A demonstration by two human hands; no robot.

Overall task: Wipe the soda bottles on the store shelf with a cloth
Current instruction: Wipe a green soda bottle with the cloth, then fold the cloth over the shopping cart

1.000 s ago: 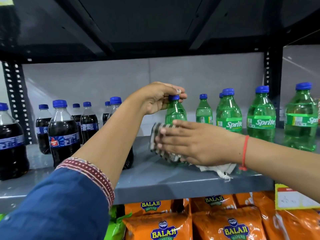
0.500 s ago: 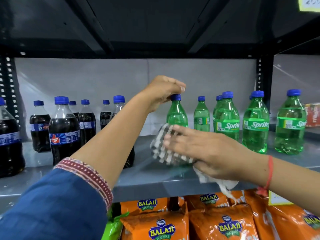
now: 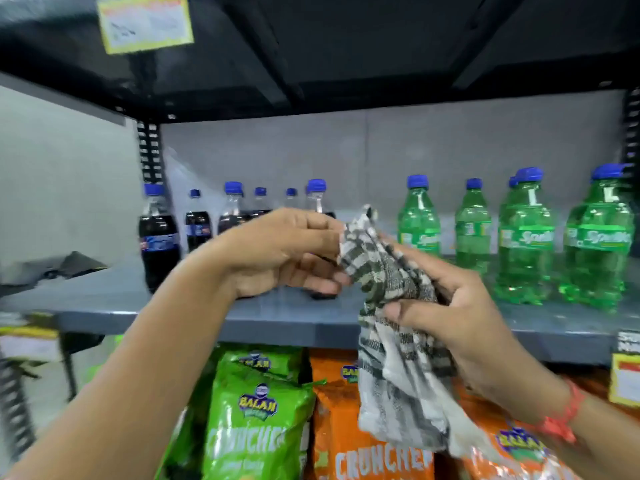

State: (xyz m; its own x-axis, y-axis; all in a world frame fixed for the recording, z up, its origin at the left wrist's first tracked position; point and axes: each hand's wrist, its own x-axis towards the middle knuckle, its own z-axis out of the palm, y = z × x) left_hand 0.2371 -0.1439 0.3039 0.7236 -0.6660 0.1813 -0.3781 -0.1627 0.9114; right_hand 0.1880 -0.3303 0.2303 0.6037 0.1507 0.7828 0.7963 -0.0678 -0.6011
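Cloth (image 3: 388, 271) between both hands, off bottles (image 3: 526, 244)

The picture was blurry all over, as if the camera was moving. The words on the green bottles (image 3: 526, 244) and the snack bags (image 3: 256, 420) were smeared and hard to read. The left edge was the most smeared. The back wall (image 3: 346, 157) was lit soft and even. The shelf above (image 3: 346, 46) was dark and in shadow. Small white shines sat on the green bottles. Straight lines bent near the edges.
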